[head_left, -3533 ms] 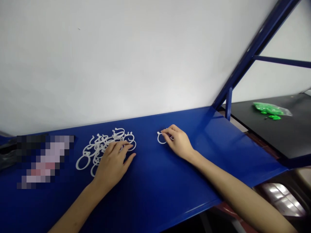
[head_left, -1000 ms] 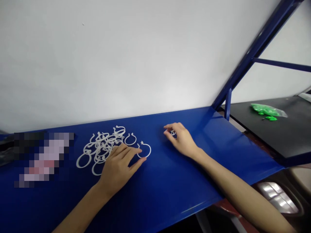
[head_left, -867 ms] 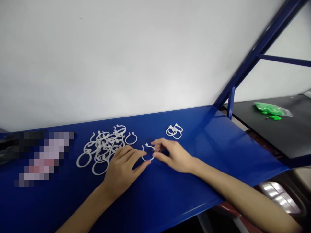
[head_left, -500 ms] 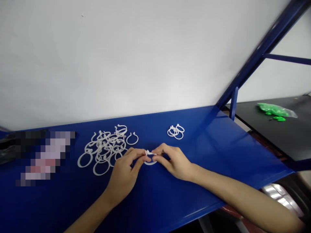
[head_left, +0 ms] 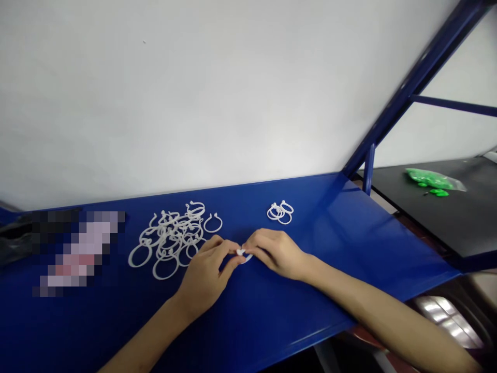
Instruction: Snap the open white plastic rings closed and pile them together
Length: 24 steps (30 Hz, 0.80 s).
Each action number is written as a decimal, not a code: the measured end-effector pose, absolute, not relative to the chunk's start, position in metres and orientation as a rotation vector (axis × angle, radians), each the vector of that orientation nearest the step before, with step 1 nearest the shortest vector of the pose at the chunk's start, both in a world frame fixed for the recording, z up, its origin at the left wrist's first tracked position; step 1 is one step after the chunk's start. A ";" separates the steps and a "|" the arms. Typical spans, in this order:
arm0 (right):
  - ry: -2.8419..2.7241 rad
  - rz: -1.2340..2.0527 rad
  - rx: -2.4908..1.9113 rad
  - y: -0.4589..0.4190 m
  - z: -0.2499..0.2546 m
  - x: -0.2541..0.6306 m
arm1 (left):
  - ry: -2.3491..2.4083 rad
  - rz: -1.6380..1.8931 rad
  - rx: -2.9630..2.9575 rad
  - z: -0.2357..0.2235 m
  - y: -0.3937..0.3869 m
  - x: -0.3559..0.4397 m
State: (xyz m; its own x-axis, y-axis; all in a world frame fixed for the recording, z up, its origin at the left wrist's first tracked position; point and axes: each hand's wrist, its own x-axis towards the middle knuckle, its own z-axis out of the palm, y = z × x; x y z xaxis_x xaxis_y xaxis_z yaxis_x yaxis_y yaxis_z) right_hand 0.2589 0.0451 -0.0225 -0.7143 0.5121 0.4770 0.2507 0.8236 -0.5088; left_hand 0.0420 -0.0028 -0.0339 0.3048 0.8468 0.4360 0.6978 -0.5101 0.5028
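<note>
Pinching a white ring (head_left: 241,252) two-handed

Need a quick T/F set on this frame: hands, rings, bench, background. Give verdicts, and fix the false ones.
1. The left hand and right hand are on the same white ring. True.
2. The surface under the hands is red. False: it is a blue table.
3. A small cluster of rings lies apart from the larger pile. True.
4. The larger pile is on the right side of the table. False: it is on the left.
5. Green pieces lie on the black table, outside the clear bag. True.
6. The hands are wearing gloves. False: both are bare.
</note>
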 end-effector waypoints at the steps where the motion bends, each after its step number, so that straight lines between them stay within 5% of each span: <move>1: -2.345 0.514 -0.598 0.050 -0.020 0.261 | 1.459 1.001 2.436 -0.034 0.000 0.039; 10: -2.106 0.126 -1.347 0.108 -0.014 0.315 | 1.985 0.704 2.778 -0.050 0.029 0.000; 24: -2.228 0.083 -1.204 0.109 -0.016 0.316 | 1.722 0.936 2.752 -0.035 0.017 0.013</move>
